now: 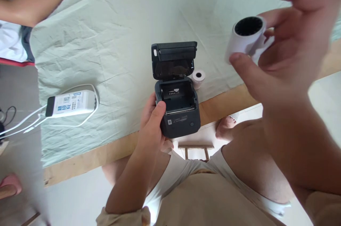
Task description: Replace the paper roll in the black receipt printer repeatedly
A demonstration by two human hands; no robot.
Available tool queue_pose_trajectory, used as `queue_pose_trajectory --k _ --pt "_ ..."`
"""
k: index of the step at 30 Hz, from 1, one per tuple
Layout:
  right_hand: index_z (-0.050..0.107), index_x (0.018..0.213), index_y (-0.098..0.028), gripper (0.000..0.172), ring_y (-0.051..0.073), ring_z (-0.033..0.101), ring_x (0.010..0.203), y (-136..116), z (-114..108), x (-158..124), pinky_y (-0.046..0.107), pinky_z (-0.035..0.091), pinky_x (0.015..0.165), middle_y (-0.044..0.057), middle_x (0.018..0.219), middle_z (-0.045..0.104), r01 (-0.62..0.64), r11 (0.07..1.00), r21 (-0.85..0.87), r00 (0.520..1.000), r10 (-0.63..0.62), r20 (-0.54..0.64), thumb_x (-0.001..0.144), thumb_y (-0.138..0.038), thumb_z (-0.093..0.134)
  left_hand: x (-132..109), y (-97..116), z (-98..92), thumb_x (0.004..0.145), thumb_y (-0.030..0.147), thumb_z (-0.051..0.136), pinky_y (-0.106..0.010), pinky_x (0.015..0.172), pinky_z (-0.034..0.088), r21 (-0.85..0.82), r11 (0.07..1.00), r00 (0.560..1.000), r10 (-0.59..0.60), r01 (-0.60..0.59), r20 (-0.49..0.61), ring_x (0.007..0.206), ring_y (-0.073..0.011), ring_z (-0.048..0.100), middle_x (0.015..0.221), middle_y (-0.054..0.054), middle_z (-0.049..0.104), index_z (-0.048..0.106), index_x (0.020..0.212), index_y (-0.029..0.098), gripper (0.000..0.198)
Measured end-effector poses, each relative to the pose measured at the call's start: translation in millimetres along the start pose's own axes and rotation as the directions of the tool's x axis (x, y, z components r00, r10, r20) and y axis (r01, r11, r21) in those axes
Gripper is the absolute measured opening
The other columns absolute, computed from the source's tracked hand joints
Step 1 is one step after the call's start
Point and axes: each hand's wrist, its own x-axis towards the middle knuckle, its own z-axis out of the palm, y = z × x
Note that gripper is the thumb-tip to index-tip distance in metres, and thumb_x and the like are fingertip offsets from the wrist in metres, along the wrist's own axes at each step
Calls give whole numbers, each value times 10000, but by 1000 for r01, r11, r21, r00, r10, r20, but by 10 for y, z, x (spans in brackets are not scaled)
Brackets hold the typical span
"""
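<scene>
My left hand (153, 121) grips the left side of a small black portable label printer (181, 125) near the table's front edge. The printer's lid (174, 61) stands raised, and its paper bay shows no roll inside. Up to the right, my right hand (290, 45) pinches a white paper roll (241, 43) with a black hollow core between thumb and fingers. A loose strip of paper hangs off that roll beside my fingers. Just right of the printer, a smaller white paper roll (198, 78) stands on the cloth.
A pale green cloth (119, 48) covers the table, whose bare wooden edge (93, 158) faces me. At left lies a white power strip (73, 103) with white cables. Another person's arm (39, 2) rests at the upper left. A wooden stool (195, 147) stands below.
</scene>
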Motion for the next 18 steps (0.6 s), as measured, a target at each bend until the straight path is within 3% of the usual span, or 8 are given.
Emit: queue_pose_trajectory --k 2,4,7,12,18 --pt "574 1331 -378 439 275 749 1081 -298 12 -17 423 641 777 52 1289 688 60 997 58 992 -66 106 929 -329 743 -2 -3 6 904 556 790 -338 437 545 13 1000 1000 7 -6 -16 715 -268 780 1018 -80 806 651 1264 234 503" --pt "603 1183 -343 308 225 778 956 -500 104 -57 392 630 774 6 1144 767 152 983 100 949 -173 262 934 -182 686 0 -9 12 918 549 779 -326 462 542 42 999 999 29 -28 -30 664 -234 749 941 -56 797 683 1191 237 426" --pt "610 1005 -268 234 189 781 854 -553 319 -122 368 567 766 -25 999 820 241 970 3 932 -233 278 933 -47 586 12 -20 18 927 532 769 -319 530 578 54 994 994 98 -96 -42 703 -225 746 901 -51 788 720 1107 209 373" --pt "643 887 -217 192 182 783 873 -426 514 -163 346 522 768 17 1022 839 316 949 -19 910 -297 290 976 -63 570 22 -18 23 944 458 776 -290 726 633 -2 993 993 114 -114 -7 881 -205 767 991 -61 807 759 1119 187 323" --pt "600 857 -269 226 198 735 915 -502 409 -173 383 471 743 -21 956 808 359 934 -1 905 -347 245 917 -54 563 7 -17 30 935 437 798 -232 607 569 -47 993 994 107 -108 -26 711 -148 686 825 -16 745 749 977 196 249"
